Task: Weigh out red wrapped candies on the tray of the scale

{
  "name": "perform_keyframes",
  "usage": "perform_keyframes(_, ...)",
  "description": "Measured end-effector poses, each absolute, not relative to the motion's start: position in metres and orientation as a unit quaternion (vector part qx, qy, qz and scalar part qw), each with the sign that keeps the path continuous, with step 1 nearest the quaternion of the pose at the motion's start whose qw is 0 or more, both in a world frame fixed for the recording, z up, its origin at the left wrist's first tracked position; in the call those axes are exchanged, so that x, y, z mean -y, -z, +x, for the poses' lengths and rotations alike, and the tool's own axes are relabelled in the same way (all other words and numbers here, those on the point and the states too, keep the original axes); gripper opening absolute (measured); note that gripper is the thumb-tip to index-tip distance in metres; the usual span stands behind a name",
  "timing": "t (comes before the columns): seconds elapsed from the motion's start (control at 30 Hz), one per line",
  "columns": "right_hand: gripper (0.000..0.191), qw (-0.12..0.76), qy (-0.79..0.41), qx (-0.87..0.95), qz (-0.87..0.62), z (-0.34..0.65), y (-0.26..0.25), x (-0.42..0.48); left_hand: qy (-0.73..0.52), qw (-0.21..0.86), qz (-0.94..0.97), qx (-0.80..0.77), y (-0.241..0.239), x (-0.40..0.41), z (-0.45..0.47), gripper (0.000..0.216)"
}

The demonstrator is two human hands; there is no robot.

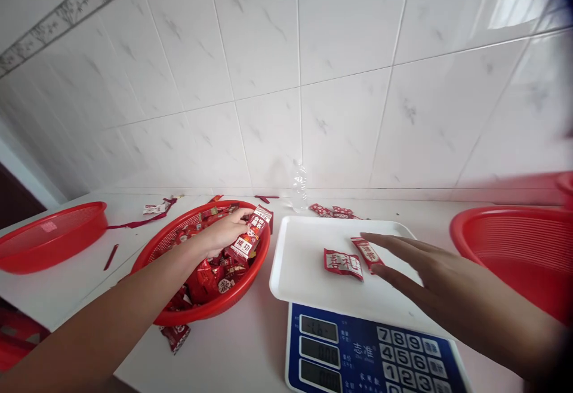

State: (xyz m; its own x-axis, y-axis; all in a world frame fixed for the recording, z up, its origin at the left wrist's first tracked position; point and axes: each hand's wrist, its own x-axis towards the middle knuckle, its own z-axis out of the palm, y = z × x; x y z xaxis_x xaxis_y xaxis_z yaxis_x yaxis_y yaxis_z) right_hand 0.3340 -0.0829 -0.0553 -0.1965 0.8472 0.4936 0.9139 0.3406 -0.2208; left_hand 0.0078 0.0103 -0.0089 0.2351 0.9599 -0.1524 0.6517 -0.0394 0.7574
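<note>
My left hand reaches over a red basket full of red snack packets and is closed on a long red-and-white packet. My right hand lies open and flat over the white scale tray, fingers stretched out, the fingertips touching a small red packet. A second red packet lies on the tray just left of it.
A blue digital scale with keypad sits under the tray. An empty red basket stands far left, another red basket at right. A clear bottle and loose packets lie by the tiled wall. One packet lies near the counter edge.
</note>
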Motion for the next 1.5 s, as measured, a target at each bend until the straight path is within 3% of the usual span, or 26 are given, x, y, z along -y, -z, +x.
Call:
perform_keyframes(0.13,0.045,0.214,0.017,0.773,-0.597,0.332,0.046,0.083,-0.218,0.385,0.725,-0.527,0.023,-0.008,0.043,0.049)
perform_keyframes(0.37,0.041,0.122,-0.037,0.755,-0.643,0.336,0.044,0.073,-0.162,0.299,0.852,-0.399,0.051,0.000,0.109,0.056)
perform_keyframes(0.73,0.029,0.133,-0.143,0.815,-0.545,0.324,0.042,0.071,-0.099,0.251,0.923,-0.274,0.059,0.005,0.141,0.071)
perform_keyframes(1.0,0.039,0.188,-0.014,0.800,-0.569,0.345,0.054,0.077,-0.108,0.180,0.869,-0.448,0.028,-0.028,0.062,0.060)
perform_keyframes(1.17,0.047,0.209,0.050,0.799,-0.561,0.353,0.071,0.073,-0.006,0.125,0.810,-0.573,0.023,-0.047,-0.031,0.057)
perform_keyframes(1.33,0.052,0.193,0.072,0.807,-0.554,0.351,0.082,0.071,0.091,0.114,0.798,-0.584,0.032,-0.037,-0.076,0.078)
perform_keyframes(1.5,0.055,0.185,0.090,0.802,-0.561,0.354,0.089,0.069,0.077,0.070,0.814,-0.572,0.036,-0.037,-0.072,0.058)
